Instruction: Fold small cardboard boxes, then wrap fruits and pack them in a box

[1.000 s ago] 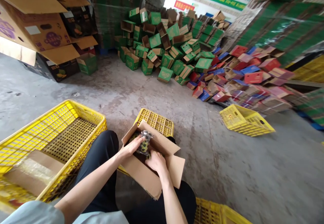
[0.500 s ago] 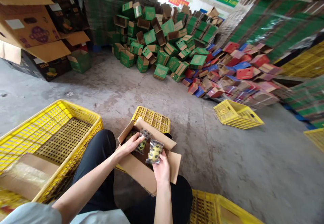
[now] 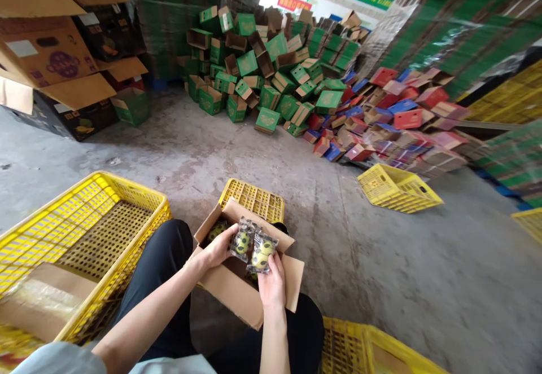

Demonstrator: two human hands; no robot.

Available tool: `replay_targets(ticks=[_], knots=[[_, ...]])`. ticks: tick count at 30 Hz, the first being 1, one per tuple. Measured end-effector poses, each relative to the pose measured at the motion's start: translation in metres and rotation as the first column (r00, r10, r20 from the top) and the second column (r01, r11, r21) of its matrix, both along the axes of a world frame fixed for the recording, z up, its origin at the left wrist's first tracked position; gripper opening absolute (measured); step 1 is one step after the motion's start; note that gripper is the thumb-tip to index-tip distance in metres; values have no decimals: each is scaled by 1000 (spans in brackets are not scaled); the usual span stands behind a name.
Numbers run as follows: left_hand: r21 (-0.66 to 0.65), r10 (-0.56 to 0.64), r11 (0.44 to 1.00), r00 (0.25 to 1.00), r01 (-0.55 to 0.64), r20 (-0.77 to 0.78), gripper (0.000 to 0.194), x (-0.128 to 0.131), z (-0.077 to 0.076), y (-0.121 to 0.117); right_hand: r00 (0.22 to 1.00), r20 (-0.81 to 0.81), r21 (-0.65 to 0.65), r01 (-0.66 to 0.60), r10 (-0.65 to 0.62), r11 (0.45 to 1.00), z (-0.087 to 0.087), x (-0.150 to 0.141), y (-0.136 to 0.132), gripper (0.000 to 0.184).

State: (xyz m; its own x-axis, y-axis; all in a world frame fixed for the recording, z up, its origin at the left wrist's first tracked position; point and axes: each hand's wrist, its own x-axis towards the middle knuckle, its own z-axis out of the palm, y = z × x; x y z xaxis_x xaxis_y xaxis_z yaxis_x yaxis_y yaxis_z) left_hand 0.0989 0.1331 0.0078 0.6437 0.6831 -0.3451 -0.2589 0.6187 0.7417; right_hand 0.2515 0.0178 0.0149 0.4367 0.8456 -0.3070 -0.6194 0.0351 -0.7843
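Note:
An open cardboard box (image 3: 235, 300) with its flaps spread sits in front of me, between my knees. Above it, my left hand (image 3: 219, 245) grips a clear plastic packet of round yellow-green fruit (image 3: 243, 241). A similar packet of yellow-green fruit (image 3: 262, 253) is in my right hand (image 3: 271, 284), pinched at its right edge. Dark spots show on both packets, and the two are side by side, nearly touching. Inside the box on the left lies another such packet (image 3: 217, 229). The rest of the box's inside is mostly hidden by my hands and the packets.
An upturned yellow crate (image 3: 254, 198) is just behind the box. Yellow crates stand on my left (image 3: 163, 202) and at lower right (image 3: 342, 340); another lies farther right (image 3: 398, 189). Piles of green cartons (image 3: 267, 120) and red-blue cartons (image 3: 409, 120) spread across the back.
My left hand has raised its packet out of the box and moved it right, beside the other packet. My right hand has hardly moved.

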Motion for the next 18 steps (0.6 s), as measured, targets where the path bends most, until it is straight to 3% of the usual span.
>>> replay_targets(ticks=[4, 9, 18], knots=[[-84, -35, 995, 981, 52, 189, 44, -11, 4, 5, 999, -31, 2, 22, -22, 1000, -3, 2, -3, 46], [-208, -76, 968, 955, 140, 286, 44, -19, 7, 7, 990, -127, -15, 57, -59, 998, -9, 5, -4, 41], [-92, -174, 973, 933, 213, 315, 41, -18, 5, 7, 994, -100, -23, 33, -35, 999, -15, 11, -7, 43]])
